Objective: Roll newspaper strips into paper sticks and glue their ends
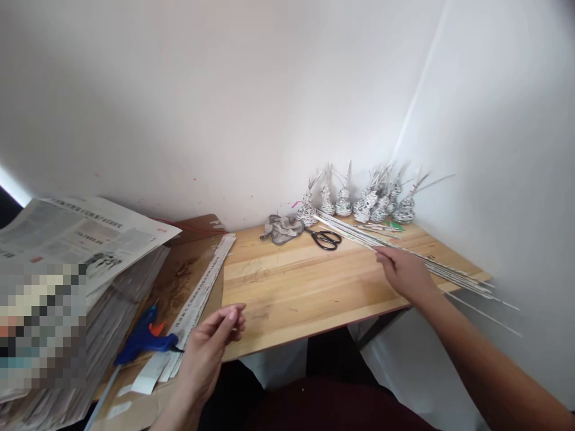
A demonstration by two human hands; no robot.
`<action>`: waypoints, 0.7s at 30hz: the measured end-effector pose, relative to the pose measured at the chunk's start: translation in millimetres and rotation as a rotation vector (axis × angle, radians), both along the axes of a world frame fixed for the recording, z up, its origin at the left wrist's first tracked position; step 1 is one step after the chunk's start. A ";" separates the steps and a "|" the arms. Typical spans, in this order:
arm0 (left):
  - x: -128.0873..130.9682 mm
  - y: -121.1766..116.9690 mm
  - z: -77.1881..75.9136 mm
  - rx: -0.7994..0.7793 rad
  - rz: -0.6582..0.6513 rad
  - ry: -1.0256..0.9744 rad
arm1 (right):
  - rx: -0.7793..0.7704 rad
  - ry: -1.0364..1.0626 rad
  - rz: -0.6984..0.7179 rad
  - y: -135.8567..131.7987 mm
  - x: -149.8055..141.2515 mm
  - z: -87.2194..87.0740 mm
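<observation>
My right hand [406,272] is closed around a thin rolled-newspaper stick [485,313], which slants out past the wrist. Beneath that hand lies a bundle of similar paper sticks [458,275], jutting over the table's right edge. My left hand [211,341] hovers by the table's front edge, fingers curled and thumb against them, with nothing visible in it. Near it are long newspaper strips [197,299] and a blue hot glue gun [146,338]. Black-handled scissors [326,239] rest beyond, near the far ends of the sticks.
Several woven paper gourd shapes [344,203] stand along the wall. A crumpled grey rag [283,229] sits beside them, and small paper scraps [381,229] lie in front. On the left, a newspaper stack [121,299] rises from cardboard. The wooden table [278,281] meets white walls.
</observation>
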State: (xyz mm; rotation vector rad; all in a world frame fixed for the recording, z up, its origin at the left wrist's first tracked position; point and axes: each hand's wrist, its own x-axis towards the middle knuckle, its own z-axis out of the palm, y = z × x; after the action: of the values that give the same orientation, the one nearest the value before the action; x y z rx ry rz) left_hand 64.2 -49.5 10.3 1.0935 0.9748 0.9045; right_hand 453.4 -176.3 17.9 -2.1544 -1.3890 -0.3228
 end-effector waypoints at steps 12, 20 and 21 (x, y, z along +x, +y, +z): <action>-65.3 -6.5 -18.1 0.061 0.370 0.035 | -0.235 -0.315 -0.090 68.1 77.5 -19.4; -64.4 -12.1 -7.7 0.294 0.252 0.173 | -0.054 -0.405 0.094 124.0 100.2 -41.8; -64.9 -11.6 -5.7 0.309 0.256 0.178 | 0.004 -0.360 0.111 126.2 101.7 -44.6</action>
State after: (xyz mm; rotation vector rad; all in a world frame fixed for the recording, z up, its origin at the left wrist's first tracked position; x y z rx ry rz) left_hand -0.7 -61.1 4.6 1.3474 1.1658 1.2110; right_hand 555.1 -50.1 -26.7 -2.0752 -1.6921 -0.6970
